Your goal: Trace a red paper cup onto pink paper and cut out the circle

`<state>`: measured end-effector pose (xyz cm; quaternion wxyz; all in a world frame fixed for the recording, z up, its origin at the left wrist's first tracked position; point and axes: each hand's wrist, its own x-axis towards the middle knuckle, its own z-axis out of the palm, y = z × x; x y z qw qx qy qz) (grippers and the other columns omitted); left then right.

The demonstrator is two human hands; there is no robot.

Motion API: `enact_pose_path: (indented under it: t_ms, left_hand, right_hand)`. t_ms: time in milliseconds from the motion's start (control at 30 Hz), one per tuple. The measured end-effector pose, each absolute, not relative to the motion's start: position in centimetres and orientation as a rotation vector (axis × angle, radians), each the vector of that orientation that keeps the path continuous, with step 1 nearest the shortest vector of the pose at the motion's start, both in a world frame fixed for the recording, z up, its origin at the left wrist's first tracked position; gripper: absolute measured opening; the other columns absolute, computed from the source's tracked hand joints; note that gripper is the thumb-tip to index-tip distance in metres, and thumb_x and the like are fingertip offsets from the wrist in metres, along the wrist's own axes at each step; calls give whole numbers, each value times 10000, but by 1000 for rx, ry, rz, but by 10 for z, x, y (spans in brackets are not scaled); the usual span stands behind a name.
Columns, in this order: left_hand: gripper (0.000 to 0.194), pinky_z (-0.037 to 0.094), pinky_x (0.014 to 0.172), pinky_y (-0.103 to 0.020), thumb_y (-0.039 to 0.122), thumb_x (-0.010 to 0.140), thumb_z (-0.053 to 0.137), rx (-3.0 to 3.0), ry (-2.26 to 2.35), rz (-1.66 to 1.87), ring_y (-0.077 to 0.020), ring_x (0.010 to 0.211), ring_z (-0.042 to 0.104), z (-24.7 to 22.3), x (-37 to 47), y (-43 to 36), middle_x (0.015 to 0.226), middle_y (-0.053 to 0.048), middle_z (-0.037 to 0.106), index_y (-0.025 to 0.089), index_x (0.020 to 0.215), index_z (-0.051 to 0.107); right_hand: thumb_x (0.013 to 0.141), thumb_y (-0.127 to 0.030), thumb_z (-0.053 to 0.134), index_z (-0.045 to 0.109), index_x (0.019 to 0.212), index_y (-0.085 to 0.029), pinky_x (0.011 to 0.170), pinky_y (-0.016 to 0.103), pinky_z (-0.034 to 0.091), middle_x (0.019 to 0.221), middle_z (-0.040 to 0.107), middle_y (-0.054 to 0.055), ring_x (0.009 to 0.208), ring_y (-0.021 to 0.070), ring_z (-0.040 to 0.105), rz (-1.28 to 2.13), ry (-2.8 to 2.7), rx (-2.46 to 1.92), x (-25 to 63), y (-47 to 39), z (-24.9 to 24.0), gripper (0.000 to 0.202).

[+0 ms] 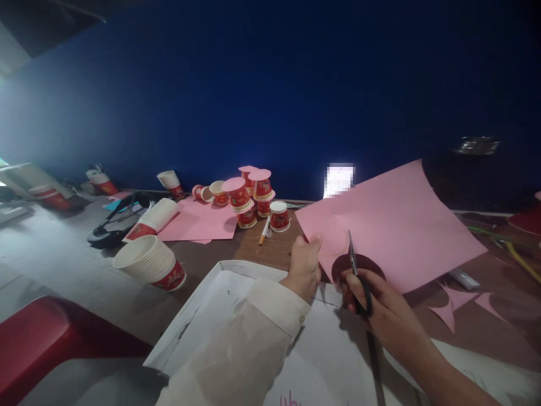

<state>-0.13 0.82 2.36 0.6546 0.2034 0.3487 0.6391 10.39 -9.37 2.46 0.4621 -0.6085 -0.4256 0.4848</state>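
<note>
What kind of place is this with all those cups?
It looks like a craft table, though I can't tell what building it's in. Curved pink scraps lie on it, nested paper cups rest there too, and the right hand holds scissors.

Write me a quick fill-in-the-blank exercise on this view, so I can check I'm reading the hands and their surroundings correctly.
1. The right hand holds a pair of ____.
2. The left hand holds the left edge of a large sheet of paper coloured ____.
3. Flat round discs top several stacked red paper ____.
4. The wall across the background is ____.

Missing words: scissors; pink; cups; blue.
</note>
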Motion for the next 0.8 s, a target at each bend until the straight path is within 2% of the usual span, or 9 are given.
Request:
enact_pose_path:
  t_ms: [133,233,367,500,600,800]
  left_hand:
    - [472,520,998,-450,280,571,939,456,730,1438,-287,969,730,25,-3,6,920,-102,758,142,947,689]
    - [548,523,1012,-458,335,538,974,480,648,1368,-314,1019,730,29,-3,2,959,-125,763,123,970,712]
    - [571,558,939,-442,350,474,1001,518,642,1271,-315,960,740,31,-5,-1,899,-119,759,114,913,722]
    - [561,566,829,-411,371,452,1004,632,747,1205,-279,836,722,28,-11,2,820,-111,741,93,856,729]
    - [543,558,809,-412,367,479,998,761,843,1171,-260,796,701,28,-20,8,833,-110,748,91,878,752]
    - [523,564,865,-430,359,506,989,900,815,1045,-272,852,712,34,-35,15,916,-139,770,88,898,773]
  right_hand:
    - [738,-709,773,684,938,-231,597,284,514,782,678,13,656,157,596,1206,-983,-1456,103,-92,23,526]
    - [762,-704,755,685,933,-232,580,276,505,727,653,1,629,150,579,1174,-1019,-1458,100,-93,25,507]
    - [772,-704,731,678,914,-236,499,248,427,667,614,-15,595,141,555,1113,-998,-1499,93,-97,32,492]
    - [791,-702,712,680,909,-232,510,249,414,655,616,-19,586,134,548,1073,-1021,-1514,94,-98,34,486]
    - [789,-731,703,704,983,-222,517,263,421,660,637,-4,595,150,560,1121,-1068,-1515,101,-94,28,545]
    - [768,-756,720,715,1142,-224,556,279,434,685,650,10,646,172,572,1186,-1050,-1492,112,-90,21,650]
